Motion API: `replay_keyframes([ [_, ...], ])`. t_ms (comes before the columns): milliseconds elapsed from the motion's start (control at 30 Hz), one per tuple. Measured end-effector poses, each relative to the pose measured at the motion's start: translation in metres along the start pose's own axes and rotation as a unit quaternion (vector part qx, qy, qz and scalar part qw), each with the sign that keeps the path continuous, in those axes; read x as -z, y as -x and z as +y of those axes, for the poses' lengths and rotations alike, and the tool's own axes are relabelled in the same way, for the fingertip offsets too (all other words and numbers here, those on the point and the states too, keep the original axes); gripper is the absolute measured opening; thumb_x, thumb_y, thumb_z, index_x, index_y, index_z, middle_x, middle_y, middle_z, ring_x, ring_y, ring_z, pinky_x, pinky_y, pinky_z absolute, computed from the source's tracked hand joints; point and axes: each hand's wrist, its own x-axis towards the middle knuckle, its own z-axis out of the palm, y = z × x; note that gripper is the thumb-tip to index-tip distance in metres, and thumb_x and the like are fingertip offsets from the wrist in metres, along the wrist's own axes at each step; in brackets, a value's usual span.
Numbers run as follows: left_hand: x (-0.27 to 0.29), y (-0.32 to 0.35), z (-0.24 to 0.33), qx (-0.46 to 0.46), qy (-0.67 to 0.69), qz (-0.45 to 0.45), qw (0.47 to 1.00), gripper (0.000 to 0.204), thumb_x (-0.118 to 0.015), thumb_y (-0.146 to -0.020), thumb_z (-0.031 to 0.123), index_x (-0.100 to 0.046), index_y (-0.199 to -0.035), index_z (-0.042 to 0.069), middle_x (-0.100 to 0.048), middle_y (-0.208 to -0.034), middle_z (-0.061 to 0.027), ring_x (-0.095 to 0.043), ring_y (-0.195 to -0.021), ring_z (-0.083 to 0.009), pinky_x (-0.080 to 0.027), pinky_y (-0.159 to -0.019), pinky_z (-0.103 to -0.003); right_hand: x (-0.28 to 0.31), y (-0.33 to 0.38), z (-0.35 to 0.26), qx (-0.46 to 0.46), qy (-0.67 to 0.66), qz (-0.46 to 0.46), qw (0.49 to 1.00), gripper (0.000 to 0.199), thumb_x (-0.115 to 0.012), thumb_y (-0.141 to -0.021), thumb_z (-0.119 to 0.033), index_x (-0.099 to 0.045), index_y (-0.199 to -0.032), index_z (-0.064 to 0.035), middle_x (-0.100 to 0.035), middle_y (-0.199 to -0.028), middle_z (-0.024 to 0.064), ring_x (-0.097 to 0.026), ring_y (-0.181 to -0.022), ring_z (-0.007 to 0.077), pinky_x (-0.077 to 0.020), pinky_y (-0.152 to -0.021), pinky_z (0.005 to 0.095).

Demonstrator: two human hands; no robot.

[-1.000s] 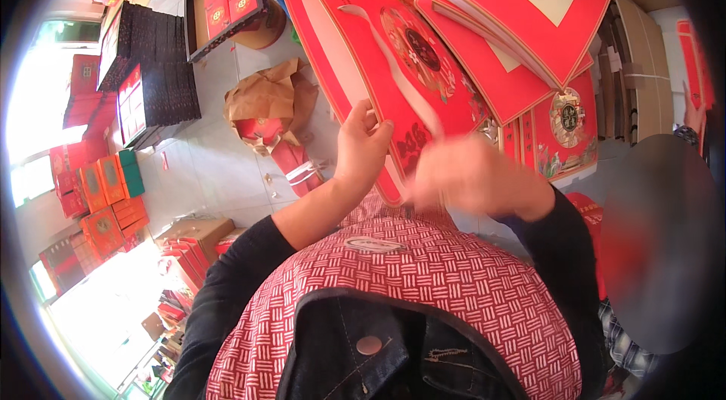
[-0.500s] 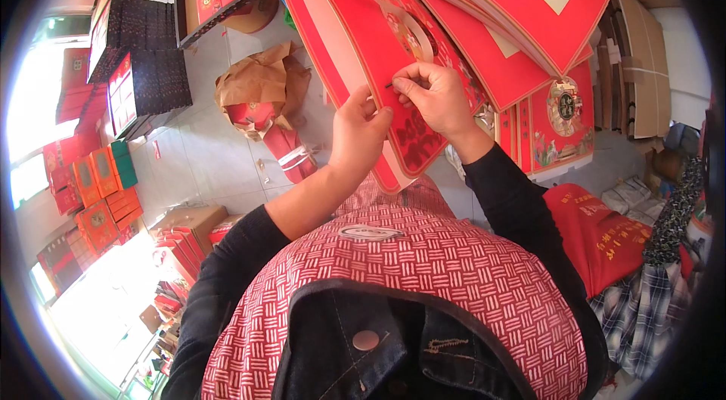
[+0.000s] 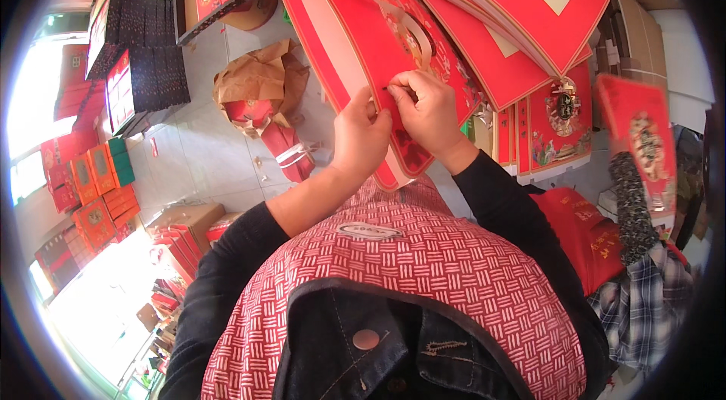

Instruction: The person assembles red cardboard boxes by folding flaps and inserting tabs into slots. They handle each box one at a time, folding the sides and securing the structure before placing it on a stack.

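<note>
A red, gold-edged gift bag [image 3: 348, 14] with a printed front and a pale inner side is tilted in front of my body. My left hand [image 3: 361, 130] grips its near edge, thumb on the front panel. My right hand [image 3: 427, 114] is closed in a pinch against that panel, close to my left fingers. A small dark spot shows at its fingertips; what is pinched there is hidden. A pale ribbon handle [image 3: 414, 33] loops over the panel and runs down towards my right hand.
Stacked red folded bags [image 3: 522, 14] lie to the right, with upright printed ones [image 3: 560, 124] below. At far right a co-worker's patterned sleeve [image 3: 631, 207] is beside a raised red bag [image 3: 643, 143]. Crumpled brown paper [image 3: 265, 82] and black box stacks [image 3: 151, 86] are left.
My right hand has shifted slightly down, still pinched by the panel. My left hand stays on the bag's edge. At far right, the co-worker's sleeve has moved and a red bag has come up.
</note>
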Motion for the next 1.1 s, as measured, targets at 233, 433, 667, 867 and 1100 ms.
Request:
replay_keyframes([
  [233, 0.004, -0.004, 0.002, 0.01, -0.011, -0.036, 0.999, 0.028, -0.049, -0.08, 0.001, -0.054, -0.107, -0.002, -0.062, -0.072, -0.0068, -0.056, -0.061, -0.0097, -0.045, -0.056, -0.025, 0.004, 0.0, 0.001, -0.018, -0.003, -0.043, 0.999, 0.008, -0.06, -0.076, -0.004, -0.06, -0.082, 0.001, -0.059, -0.074, 0.0137, -0.059, -0.068, 0.0299, -0.0462, -0.06, 0.0356],
  [433, 0.019, -0.027, 0.008, 0.123, 0.241, -0.146, 0.952, 0.024, -0.046, -0.086, 0.007, -0.055, -0.107, -0.001, -0.06, -0.086, -0.0087, -0.057, -0.078, -0.0124, -0.048, -0.069, -0.027, 0.006, 0.01, 0.005, 0.021, 0.011, -0.061, 0.998, 0.015, -0.057, -0.082, -0.002, -0.064, -0.095, 0.0012, -0.059, -0.086, 0.0121, -0.06, -0.077, 0.0226, -0.0465, -0.064, 0.0278],
  [667, 0.019, -0.034, 0.018, -0.061, -0.147, -0.166, 0.973, 0.022, -0.042, -0.085, 0.005, -0.055, -0.101, -0.004, -0.062, -0.084, -0.0163, -0.062, -0.08, -0.027, -0.048, -0.073, -0.036, 0.017, 0.018, -0.014, 0.017, 0.108, -0.114, 0.987, 0.051, -0.061, -0.079, -0.019, -0.044, -0.122, 0.0025, -0.056, -0.093, 0.0169, -0.057, -0.087, 0.0332, -0.0456, -0.078, 0.0373],
  [867, 0.041, -0.056, 0.039, -0.296, -0.316, -0.312, 0.846, 0.019, -0.047, -0.08, 0.001, -0.055, -0.097, -0.003, -0.056, -0.092, -0.0195, -0.054, -0.089, -0.0375, -0.044, -0.077, -0.04, 0.037, 0.003, -0.007, -0.119, 0.069, -0.221, 0.966, 0.044, -0.061, -0.072, -0.016, -0.044, -0.108, 0.0028, -0.056, -0.093, 0.0152, -0.057, -0.085, 0.0283, -0.0458, -0.077, 0.0341],
  [1100, 0.03, -0.053, 0.02, -0.159, -0.315, -0.156, 0.923, 0.021, -0.048, -0.081, -0.001, -0.053, -0.101, -0.001, -0.059, -0.09, -0.0169, -0.059, -0.086, -0.033, -0.047, -0.075, -0.038, 0.045, -0.001, 0.031, -0.352, -0.478, -0.162, 0.788, 0.006, -0.055, -0.085, -0.011, -0.054, -0.089, -0.0068, -0.051, -0.07, -0.0001, -0.043, -0.057, 0.0056, -0.0344, -0.051, 0.0194],
])
